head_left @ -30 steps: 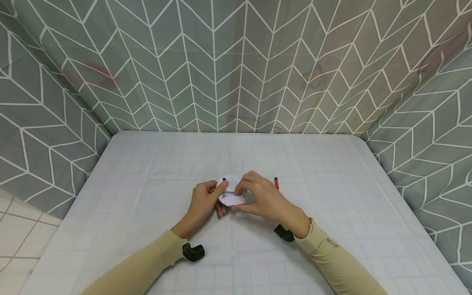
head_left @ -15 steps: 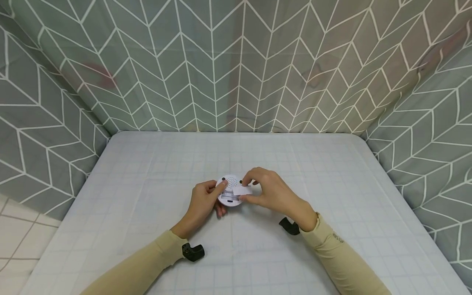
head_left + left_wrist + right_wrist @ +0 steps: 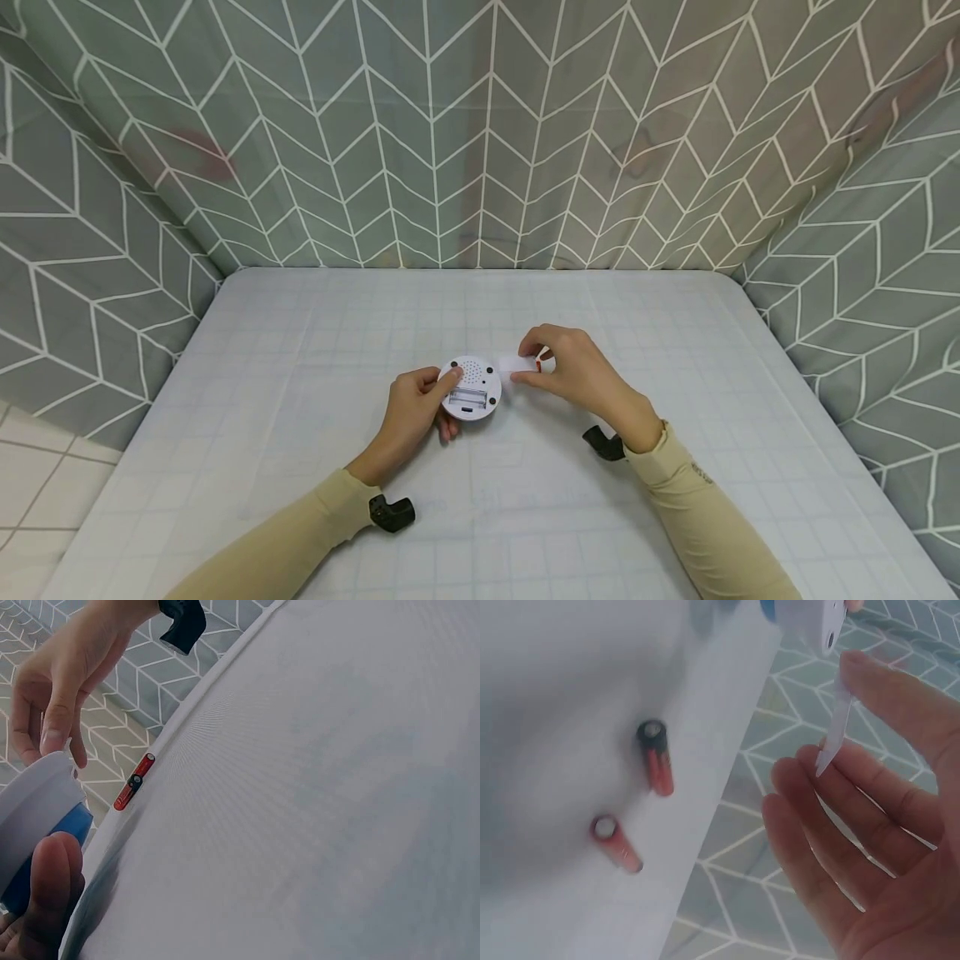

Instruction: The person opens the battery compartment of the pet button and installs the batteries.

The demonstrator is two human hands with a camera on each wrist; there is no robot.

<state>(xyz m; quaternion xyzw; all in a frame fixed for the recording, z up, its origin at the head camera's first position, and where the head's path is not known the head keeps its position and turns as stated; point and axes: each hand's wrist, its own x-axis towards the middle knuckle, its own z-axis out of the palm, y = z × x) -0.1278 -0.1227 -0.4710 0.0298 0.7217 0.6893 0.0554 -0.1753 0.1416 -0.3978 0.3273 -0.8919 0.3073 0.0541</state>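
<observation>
My left hand [image 3: 408, 408] grips a round white device [image 3: 477, 380] at its left edge, thumb on top. The device's back faces up, with speaker holes, dark round spots and an uncovered battery compartment [image 3: 467, 398]. In the left wrist view a blue part [image 3: 73, 823] shows on its other side. To the right of the device, my right hand [image 3: 581, 367] pinches a thin white battery cover [image 3: 514, 364] between thumb and fingers. The cover [image 3: 839, 724] is seen nearly edge-on in the right wrist view, apart from the device.
Two red-and-black batteries, one [image 3: 658, 759] beside the other [image 3: 617, 844], lie on the white-covered table [image 3: 337, 333] near the right hand. In the head view that hand mostly hides them. Patterned curtains [image 3: 465, 167] stand behind and beside the table.
My right hand has lifted the battery cover off the device and carried it right and away from me, baring the compartment. My left hand keeps holding the device in place.
</observation>
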